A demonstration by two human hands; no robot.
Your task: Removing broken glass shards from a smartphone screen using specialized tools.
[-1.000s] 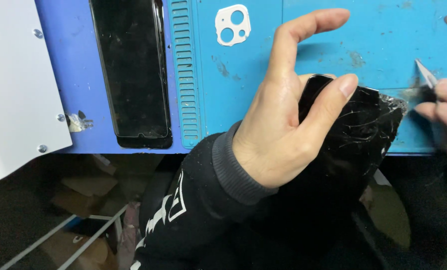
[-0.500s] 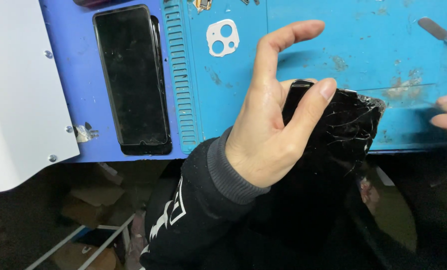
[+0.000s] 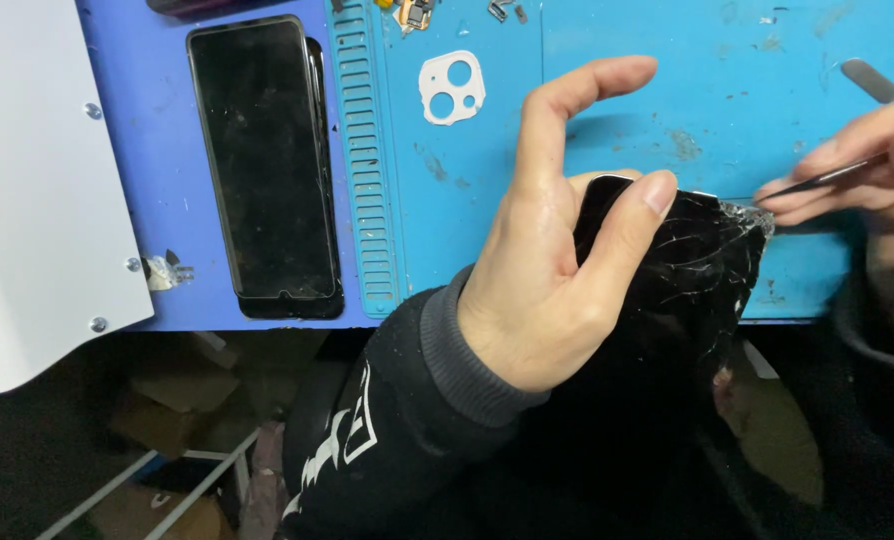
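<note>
My left hand [image 3: 557, 250] grips a black phone with shattered back glass [image 3: 692, 275], held over the front edge of the blue work mat [image 3: 607, 130]. Thumb and middle finger clamp its top edge; the index finger sticks up free. My right hand [image 3: 867, 170] comes in from the right edge, pinching thin metal tweezers [image 3: 817, 182] whose tip touches the phone's cracked upper right corner.
A second black phone [image 3: 262, 160] lies screen up on the darker blue mat at left. A white camera-lens frame [image 3: 452, 87] and small parts [image 3: 417, 12] lie on the mat. A flat metal pry tool [image 3: 869, 80] sits top right. White panel [image 3: 37, 180] far left.
My right hand has come back in from the right and set the tweezers' tip on the phone's broken corner. The view shifted slightly; my left hand keeps its grip.
</note>
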